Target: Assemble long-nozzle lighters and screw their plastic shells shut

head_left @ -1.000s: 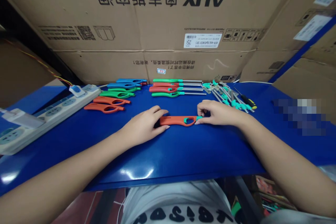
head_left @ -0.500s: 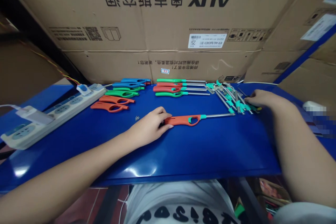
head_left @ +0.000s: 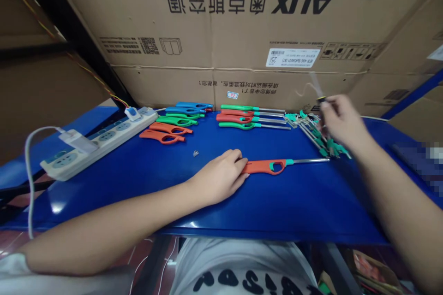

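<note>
My left hand (head_left: pixel 223 177) lies on the blue table, closed round the handle end of an orange lighter (head_left: pixel 261 167). The lighter's metal tube points right, and a teal trigger shows in its loop. Raised above the right side of the table, my right hand (head_left: pixel 342 117) grips what looks like a screwdriver (head_left: pixel 321 99) with a dark and yellow end; its pale shaft points up and is blurred. Below that hand is a heap of metal tubes with teal parts (head_left: pixel 313 136), partly hidden by it. Some tiny screws (head_left: pixel 196 153) lie left of the orange lighter.
Several red and green lighters with tubes (head_left: pixel 238 119) lie in a row at the back. To their left are blue, green and orange handles without tubes (head_left: pixel 166 137). A white power strip (head_left: pixel 104 140) runs along the left, and a cardboard wall (head_left: pixel 224 64) stands behind.
My right hand has risen from beside the heap of tubes, bringing the screwdriver up. My left hand still holds the orange lighter. The whole view has shifted a little.
</note>
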Available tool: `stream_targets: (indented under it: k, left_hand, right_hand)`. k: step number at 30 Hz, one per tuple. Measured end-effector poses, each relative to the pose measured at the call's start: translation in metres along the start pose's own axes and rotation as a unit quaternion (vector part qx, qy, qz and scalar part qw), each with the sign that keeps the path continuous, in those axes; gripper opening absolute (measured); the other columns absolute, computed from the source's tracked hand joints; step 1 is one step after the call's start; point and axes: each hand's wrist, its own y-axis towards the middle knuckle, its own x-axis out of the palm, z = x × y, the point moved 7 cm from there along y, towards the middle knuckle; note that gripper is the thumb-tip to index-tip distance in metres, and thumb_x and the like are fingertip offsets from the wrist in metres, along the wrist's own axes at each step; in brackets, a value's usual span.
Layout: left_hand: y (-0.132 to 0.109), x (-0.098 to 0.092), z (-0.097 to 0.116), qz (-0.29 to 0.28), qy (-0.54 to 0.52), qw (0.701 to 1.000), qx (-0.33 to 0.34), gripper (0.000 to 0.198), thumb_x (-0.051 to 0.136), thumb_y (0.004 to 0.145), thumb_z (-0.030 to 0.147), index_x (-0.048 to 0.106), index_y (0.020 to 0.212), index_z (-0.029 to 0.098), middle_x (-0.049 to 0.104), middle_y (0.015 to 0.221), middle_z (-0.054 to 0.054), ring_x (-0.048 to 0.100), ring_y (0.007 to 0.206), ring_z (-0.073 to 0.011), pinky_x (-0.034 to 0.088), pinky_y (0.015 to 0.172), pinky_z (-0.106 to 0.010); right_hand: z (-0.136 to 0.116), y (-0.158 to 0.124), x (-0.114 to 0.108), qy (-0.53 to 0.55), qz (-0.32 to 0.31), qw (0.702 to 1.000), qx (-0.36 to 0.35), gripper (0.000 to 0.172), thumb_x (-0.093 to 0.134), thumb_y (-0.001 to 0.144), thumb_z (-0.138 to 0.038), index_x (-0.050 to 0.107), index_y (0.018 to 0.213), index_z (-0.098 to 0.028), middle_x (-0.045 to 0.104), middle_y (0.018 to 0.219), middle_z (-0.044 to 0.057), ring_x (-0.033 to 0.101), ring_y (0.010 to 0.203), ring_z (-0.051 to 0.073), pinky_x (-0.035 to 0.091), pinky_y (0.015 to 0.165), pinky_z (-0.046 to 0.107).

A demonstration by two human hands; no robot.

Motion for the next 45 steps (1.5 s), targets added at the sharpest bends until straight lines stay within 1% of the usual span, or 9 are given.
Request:
stream_targets:
  k: [2,6,10,16,23,28,33,39,45]
  left_hand:
    - [-0.002,0.0,0.006,0.001,0.009,1.0,0.01,0.031,0.047,0.101,0.027,0.063,0.122,0.01,0.061,0.11,-0.014,0.06,0.104,-0.0275,0.054,0.092,-0.04]
    - [-0.005,0.002,0.011,-0.004,0.017,1.0,0.026,0.032,0.046,0.1,0.023,0.061,0.126,0.009,0.062,0.116,-0.015,0.059,0.11,-0.0293,0.053,0.098,-0.043]
    - [-0.007,0.002,0.011,0.02,0.007,0.999,0.046,0.031,0.05,0.098,0.02,0.061,0.126,0.01,0.06,0.128,-0.017,0.053,0.126,-0.0309,0.046,0.111,-0.045]
    - [-0.008,0.003,0.011,0.028,0.02,0.998,0.054,0.03,0.049,0.099,0.018,0.061,0.125,0.009,0.063,0.124,-0.016,0.056,0.123,-0.0303,0.048,0.108,-0.045]
    - [-0.007,0.005,0.009,0.012,0.003,0.999,0.048,0.03,0.048,0.101,0.02,0.062,0.125,0.008,0.065,0.119,-0.016,0.058,0.116,-0.03,0.051,0.104,-0.045]
    - [-0.005,0.005,0.004,0.024,-0.047,0.997,0.047,0.031,0.051,0.101,0.024,0.063,0.127,0.011,0.065,0.115,-0.014,0.06,0.11,-0.0272,0.053,0.099,-0.041]
    - [0.0,0.005,-0.004,0.047,-0.117,0.991,0.054,0.033,0.059,0.098,0.026,0.064,0.128,0.013,0.067,0.115,-0.013,0.061,0.11,-0.0253,0.052,0.099,-0.039]
    - [0.006,0.004,-0.018,0.11,-0.217,0.968,0.06,0.04,0.074,0.088,0.032,0.068,0.124,0.015,0.069,0.118,-0.011,0.063,0.111,-0.0239,0.051,0.102,-0.039]
    - [0.004,-0.015,-0.031,0.219,-0.297,0.929,-0.011,0.033,0.077,0.086,0.031,0.072,0.115,0.018,0.072,0.11,-0.009,0.068,0.096,-0.0183,0.058,0.083,-0.03]
  right_hand:
    - [-0.043,-0.017,0.047,0.093,-0.098,0.991,-0.019,0.024,0.048,0.098,-0.039,0.054,0.111,-0.021,0.065,0.069,0.003,0.057,0.05,0.017,0.043,0.05,0.032]
    - [-0.119,-0.056,0.114,0.121,-0.185,0.963,-0.156,0.021,0.058,0.092,-0.037,0.071,0.097,-0.02,0.077,0.101,0.007,0.071,0.094,0.024,0.055,0.084,0.039]
    - [-0.134,-0.068,0.153,0.154,-0.266,0.945,-0.114,0.021,0.059,0.092,-0.035,0.075,0.094,-0.021,0.078,0.1,0.004,0.071,0.095,0.021,0.053,0.088,0.036]
    - [-0.137,-0.058,0.174,0.197,-0.322,0.923,-0.076,0.021,0.061,0.088,-0.033,0.076,0.089,-0.019,0.078,0.098,0.005,0.07,0.096,0.021,0.051,0.091,0.033]
    - [-0.136,-0.053,0.166,0.213,-0.299,0.929,-0.044,0.021,0.063,0.086,-0.034,0.077,0.089,-0.018,0.078,0.099,0.006,0.069,0.092,0.02,0.051,0.087,0.033]
    - [-0.124,-0.049,0.138,0.239,-0.232,0.943,-0.014,0.024,0.065,0.084,-0.037,0.077,0.093,-0.018,0.063,0.063,-0.002,0.053,0.057,0.011,0.043,0.057,0.025]
    - [-0.116,-0.048,0.109,0.383,-0.16,0.91,0.029,0.031,0.08,0.075,-0.042,0.073,0.093,-0.018,0.04,0.049,-0.009,0.03,0.042,0.005,0.022,0.041,0.021]
    - [-0.106,-0.039,0.078,0.534,0.0,0.844,0.055,0.034,0.083,0.072,-0.046,0.066,0.074,-0.016,0.036,0.048,-0.01,0.03,0.038,0.003,0.02,0.038,0.02]
    - [-0.1,-0.036,0.064,0.537,0.048,0.84,0.067,0.038,0.076,0.079,-0.048,0.06,0.064,-0.017,0.035,0.046,-0.009,0.031,0.036,0.004,0.021,0.036,0.02]
